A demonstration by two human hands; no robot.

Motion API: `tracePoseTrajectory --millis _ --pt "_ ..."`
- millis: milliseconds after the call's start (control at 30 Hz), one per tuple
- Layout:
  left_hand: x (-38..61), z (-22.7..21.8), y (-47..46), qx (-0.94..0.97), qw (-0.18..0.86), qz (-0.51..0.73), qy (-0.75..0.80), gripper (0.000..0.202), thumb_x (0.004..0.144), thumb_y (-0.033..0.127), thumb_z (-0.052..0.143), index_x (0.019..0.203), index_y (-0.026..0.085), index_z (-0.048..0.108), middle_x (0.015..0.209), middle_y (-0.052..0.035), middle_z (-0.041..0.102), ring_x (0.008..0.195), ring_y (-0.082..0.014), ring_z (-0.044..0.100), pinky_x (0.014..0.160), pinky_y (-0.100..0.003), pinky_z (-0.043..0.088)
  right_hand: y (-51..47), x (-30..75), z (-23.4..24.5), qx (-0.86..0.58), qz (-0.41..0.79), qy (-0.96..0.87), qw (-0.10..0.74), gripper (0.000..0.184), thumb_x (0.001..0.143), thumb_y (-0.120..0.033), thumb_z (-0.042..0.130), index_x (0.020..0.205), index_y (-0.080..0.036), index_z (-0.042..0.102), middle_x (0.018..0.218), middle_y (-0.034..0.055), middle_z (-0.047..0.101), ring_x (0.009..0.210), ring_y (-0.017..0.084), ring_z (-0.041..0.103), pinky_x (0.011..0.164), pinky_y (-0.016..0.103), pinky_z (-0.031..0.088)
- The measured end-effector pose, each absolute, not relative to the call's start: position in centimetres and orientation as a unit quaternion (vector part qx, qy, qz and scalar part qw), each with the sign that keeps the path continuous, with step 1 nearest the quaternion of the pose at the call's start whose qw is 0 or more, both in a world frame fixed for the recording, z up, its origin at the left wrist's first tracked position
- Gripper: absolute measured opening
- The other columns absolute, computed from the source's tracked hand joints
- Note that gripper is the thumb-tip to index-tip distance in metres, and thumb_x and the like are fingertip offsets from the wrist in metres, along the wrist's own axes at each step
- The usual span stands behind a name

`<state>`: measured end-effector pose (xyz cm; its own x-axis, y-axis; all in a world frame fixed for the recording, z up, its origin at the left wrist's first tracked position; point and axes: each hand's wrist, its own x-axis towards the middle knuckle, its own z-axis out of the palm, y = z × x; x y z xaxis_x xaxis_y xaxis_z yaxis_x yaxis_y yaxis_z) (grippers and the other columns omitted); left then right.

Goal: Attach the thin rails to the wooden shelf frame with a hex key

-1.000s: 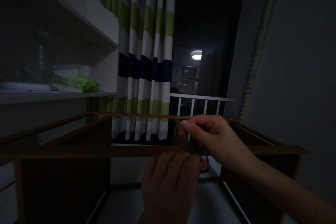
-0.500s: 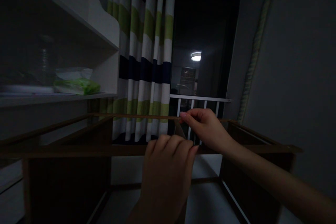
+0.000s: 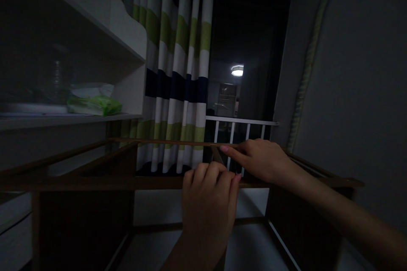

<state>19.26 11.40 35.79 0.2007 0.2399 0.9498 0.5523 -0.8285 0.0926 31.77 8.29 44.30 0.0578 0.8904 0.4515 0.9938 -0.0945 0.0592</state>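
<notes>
Left fingers [image 3: 201, 172] curl over brown flat wooden bar [image 3: 216, 155], likely steadying it; far end beside right fingers [image 3: 235, 155]. Grips hidden, can't tell.

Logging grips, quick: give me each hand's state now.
Left hand: curled at the front rail; hold can't be told.
Right hand: partly curled, thumb extended; any hold hidden.

Brown rectangular wooden frame [image 3: 152, 183] before striped cloth curtain [image 3: 178, 87], pale boxy shelf [image 3: 129, 89] at left, green plastic packet [image 3: 98, 106] thereon.
</notes>
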Motion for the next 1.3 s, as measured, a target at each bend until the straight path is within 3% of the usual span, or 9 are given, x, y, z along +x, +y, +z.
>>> tracePoseTrajectory --millis 100,233,400,567,733,967,1133,1300 --pt "19.3 35.5 11.5 -0.763 0.143 -0.571 -0.267 0.016 0.082 0.025 0.053 0.068 0.022 0.060 0.071 0.0019 0.058 0.073 -0.0175 0.048 0.065 -0.034 0.028 8.1 31.8 44.6 -0.704 -0.153 -0.685 0.104 0.075 0.078 -0.072 0.014 0.063 -0.017 0.063 0.063 0.0091 0.063 0.062 0.020 0.059 0.050 0.028 0.034" --pt "19.4 35.5 11.4 -0.759 0.148 -0.573 -0.271 0.016 0.079 0.022 0.054 0.064 0.021 0.058 0.069 0.0014 0.057 0.071 -0.0179 0.047 0.064 -0.035 0.028 8.2 31.3 44.4 -0.666 -0.135 -0.728 0.095 0.049 0.085 -0.049 0.032 0.063 -0.017 0.062 0.065 0.0053 0.063 0.057 0.014 0.055 0.047 0.024 0.030" --pt "19.4 35.5 11.3 -0.754 0.153 -0.577 -0.275 0.014 0.076 0.020 0.056 0.063 0.021 0.057 0.068 0.0010 0.056 0.070 -0.0185 0.046 0.063 -0.035 0.027 8.3 30.4 44.2 -0.639 -0.127 -0.749 0.120 0.035 0.084 -0.034 0.037 0.066 -0.015 0.060 0.068 0.0041 0.063 0.058 0.011 0.054 0.049 0.021 0.031" --pt "19.4 35.2 11.3 -0.745 0.153 -0.591 -0.269 0.016 0.078 0.021 0.055 0.061 0.020 0.057 0.066 0.0006 0.055 0.069 -0.0181 0.045 0.062 -0.035 0.027 8.4 30.4 44.3 -0.613 -0.105 -0.769 0.148 0.029 0.081 -0.032 0.042 0.069 -0.016 0.063 0.067 0.0018 0.062 0.060 0.010 0.053 0.052 0.021 0.032" --pt "19.5 35.1 11.2 -0.741 0.142 -0.604 -0.259 0.018 0.080 0.021 0.054 0.062 0.019 0.058 0.066 0.0003 0.055 0.068 -0.0171 0.046 0.062 -0.034 0.029 8.1 30.1 44.7 -0.606 -0.073 -0.762 0.215 0.016 0.075 -0.027 0.051 0.077 -0.020 0.066 0.057 -0.0033 0.057 0.050 0.007 0.047 0.048 0.020 0.030" --pt "19.5 34.9 11.4 -0.726 0.156 -0.619 -0.256 0.009 0.077 0.020 0.057 0.070 0.019 0.062 0.068 -0.0016 0.057 0.069 -0.0190 0.046 0.061 -0.034 0.030 6.5 28.7 43.9 -0.589 -0.105 -0.761 0.253 0.021 0.083 -0.029 0.045 0.075 -0.021 0.062 0.065 -0.0033 0.060 0.057 0.008 0.051 0.051 0.021 0.032" --pt "19.7 34.7 11.3 -0.703 0.152 -0.648 -0.251 0.019 0.083 0.023 0.047 0.074 0.017 0.063 0.066 -0.0036 0.057 0.066 -0.0193 0.045 0.059 -0.034 0.031 4.9 28.1 42.7 -0.565 -0.103 -0.760 0.306 0.027 0.087 -0.039 0.042 0.073 -0.019 0.056 0.070 -0.0028 0.058 0.064 0.009 0.052 0.057 0.022 0.036" --pt "19.7 34.8 11.1 -0.711 0.130 -0.637 -0.267 0.023 0.083 0.022 0.048 0.064 0.017 0.060 0.063 -0.0026 0.054 0.064 -0.0180 0.044 0.058 -0.033 0.028 4.1 28.9 41.7 -0.538 -0.105 -0.771 0.324 0.019 0.087 -0.028 0.043 0.076 -0.018 0.055 0.071 -0.0025 0.055 0.065 0.008 0.052 0.059 0.022 0.038"
